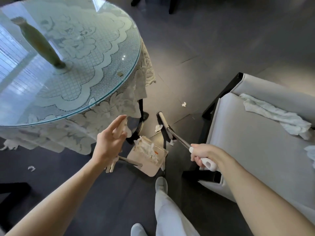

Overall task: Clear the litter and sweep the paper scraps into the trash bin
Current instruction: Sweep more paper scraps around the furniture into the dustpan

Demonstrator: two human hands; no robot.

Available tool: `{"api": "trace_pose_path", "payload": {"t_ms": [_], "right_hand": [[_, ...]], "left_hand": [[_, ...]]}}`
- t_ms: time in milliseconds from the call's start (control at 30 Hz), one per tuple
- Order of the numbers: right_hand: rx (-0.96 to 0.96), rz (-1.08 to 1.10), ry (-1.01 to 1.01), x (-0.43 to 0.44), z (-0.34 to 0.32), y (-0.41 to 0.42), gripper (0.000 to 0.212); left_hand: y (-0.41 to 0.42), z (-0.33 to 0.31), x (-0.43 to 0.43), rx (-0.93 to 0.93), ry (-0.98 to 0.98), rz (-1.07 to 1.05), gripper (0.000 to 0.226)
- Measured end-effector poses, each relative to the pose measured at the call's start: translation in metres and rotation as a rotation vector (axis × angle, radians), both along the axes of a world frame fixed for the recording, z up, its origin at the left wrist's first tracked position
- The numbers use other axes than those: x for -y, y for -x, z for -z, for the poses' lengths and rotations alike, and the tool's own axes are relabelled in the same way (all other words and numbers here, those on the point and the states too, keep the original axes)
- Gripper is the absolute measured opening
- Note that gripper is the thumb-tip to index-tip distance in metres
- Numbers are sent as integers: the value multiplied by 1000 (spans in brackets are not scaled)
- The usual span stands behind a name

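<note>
My right hand point(202, 155) is shut on the white grip of a broom; its metal shaft runs up-left to the broom head point(162, 123) on the grey floor. A beige dustpan point(148, 165) lies just left of the broom head and holds a heap of white paper scraps point(146, 148). Its long handle point(130, 162) points left, passing under my left hand point(109, 140). That hand hovers open with fingers spread, close to the hanging lace tablecloth. Loose scraps lie by the broom head point(158, 127), farther out point(183, 104) and at the left point(31, 168). No trash bin is in view.
A round glass-topped table point(95, 106) with a lace cloth and a green vase point(37, 41) fills the upper left; its dark legs stand beside the dustpan. A grey chair point(247, 142) with a crumpled towel point(276, 114) is at the right. My feet are at the bottom centre.
</note>
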State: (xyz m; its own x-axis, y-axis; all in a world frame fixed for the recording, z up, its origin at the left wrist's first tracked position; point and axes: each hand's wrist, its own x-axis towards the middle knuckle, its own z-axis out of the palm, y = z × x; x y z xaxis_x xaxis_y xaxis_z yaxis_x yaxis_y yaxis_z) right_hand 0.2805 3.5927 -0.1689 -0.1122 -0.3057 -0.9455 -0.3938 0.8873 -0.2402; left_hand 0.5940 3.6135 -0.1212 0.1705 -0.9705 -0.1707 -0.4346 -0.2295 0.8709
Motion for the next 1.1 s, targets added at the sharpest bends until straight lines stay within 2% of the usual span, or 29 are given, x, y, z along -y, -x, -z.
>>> {"api": "trace_pose_path", "payload": {"t_ms": [267,400,567,733,867,1100], "right_hand": [[79,145,113,3,-32,26,33],[87,194,177,44,-38,52,35],[33,199,260,118,-26,74,47],[-53,51,151,159,13,73,22],[30,78,2,166,34,68,16],[-33,-91,-52,157,40,57,52]], "left_hand": [[9,0,-19,-51,37,24,69],[30,-3,11,-60,38,29,59],[49,-4,55,-58,31,43,68],[59,2,82,-26,20,20,71],[61,11,95,-7,-4,48,72],[62,15,90,21,-23,85,64]]}}
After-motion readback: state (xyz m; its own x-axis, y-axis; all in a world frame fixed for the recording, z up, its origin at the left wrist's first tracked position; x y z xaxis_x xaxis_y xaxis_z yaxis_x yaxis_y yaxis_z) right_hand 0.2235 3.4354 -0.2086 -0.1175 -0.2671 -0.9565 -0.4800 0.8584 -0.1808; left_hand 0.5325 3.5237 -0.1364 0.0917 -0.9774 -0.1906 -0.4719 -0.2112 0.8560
